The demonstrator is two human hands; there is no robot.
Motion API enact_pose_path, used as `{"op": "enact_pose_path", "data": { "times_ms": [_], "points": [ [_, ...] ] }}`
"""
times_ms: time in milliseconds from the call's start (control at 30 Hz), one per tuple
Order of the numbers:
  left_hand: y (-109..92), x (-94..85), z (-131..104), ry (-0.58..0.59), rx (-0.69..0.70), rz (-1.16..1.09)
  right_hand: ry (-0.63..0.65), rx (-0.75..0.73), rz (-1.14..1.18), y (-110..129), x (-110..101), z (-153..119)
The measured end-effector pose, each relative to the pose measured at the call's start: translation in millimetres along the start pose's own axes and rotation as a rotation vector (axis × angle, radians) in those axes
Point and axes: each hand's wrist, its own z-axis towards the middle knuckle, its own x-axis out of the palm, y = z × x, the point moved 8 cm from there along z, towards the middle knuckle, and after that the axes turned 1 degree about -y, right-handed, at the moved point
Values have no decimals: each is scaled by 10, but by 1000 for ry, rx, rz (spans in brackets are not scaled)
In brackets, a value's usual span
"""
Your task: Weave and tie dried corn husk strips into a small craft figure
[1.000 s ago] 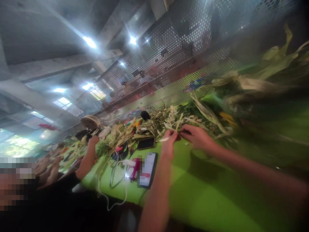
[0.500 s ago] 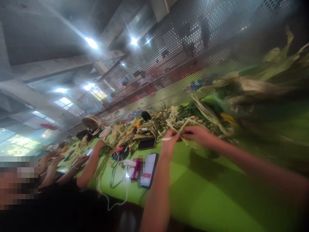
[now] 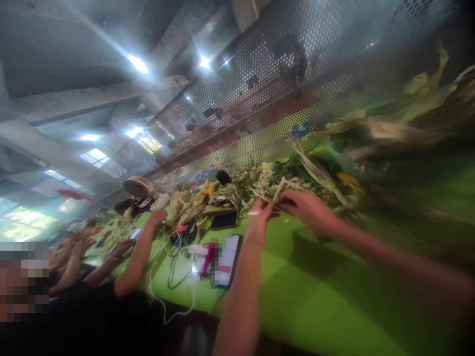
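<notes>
My left hand (image 3: 261, 213) and my right hand (image 3: 300, 203) meet above the green tabletop (image 3: 315, 296). Both are closed on a pale green-yellow strip of corn husk (image 3: 278, 190), which sticks up between their fingertips. A narrow whitish strip (image 3: 254, 213) lies across my left hand. Just behind my hands spreads a heap of dry corn husks (image 3: 267, 174). One long husk (image 3: 315, 168) slants down to the right of the heap, behind my right hand.
Left of my left forearm lie a lit phone (image 3: 230, 259), a dark phone (image 3: 224, 220) and a magenta power strip (image 3: 208, 257) with cables. A co-worker's arm (image 3: 143, 247) reaches over the table farther left. A perforated metal screen (image 3: 260, 99) stands behind the husks.
The husk strip between my hands now points more upright. My right hand has turned slightly and shifted a little. The co-worker's hand at left has moved slightly up.
</notes>
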Motion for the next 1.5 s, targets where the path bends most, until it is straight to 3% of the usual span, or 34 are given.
{"op": "enact_pose_path", "data": {
  "times_ms": [233, 467, 633, 900, 1133, 1500],
  "points": [
    [101, 132, -63, 65, -200, -333, 79, 43, 256, -162, 89, 97],
    [18, 118, -106, 89, -198, -299, 250, 27, 454, -41, 166, 87],
    [19, -14, -22, 36, -98, -89, 173, 36, 345, -37, 104, 36],
    [22, 114, -52, 92, -46, 38, -37, 70, 369, -152, -10, 27],
    [9, 57, -34, 32, 21, 140, -166, 112, 364, -152, -107, -4],
    [-73, 99, -78, 95, 69, 265, -224, 135, 395, -228, -159, 51]
  ]
}}
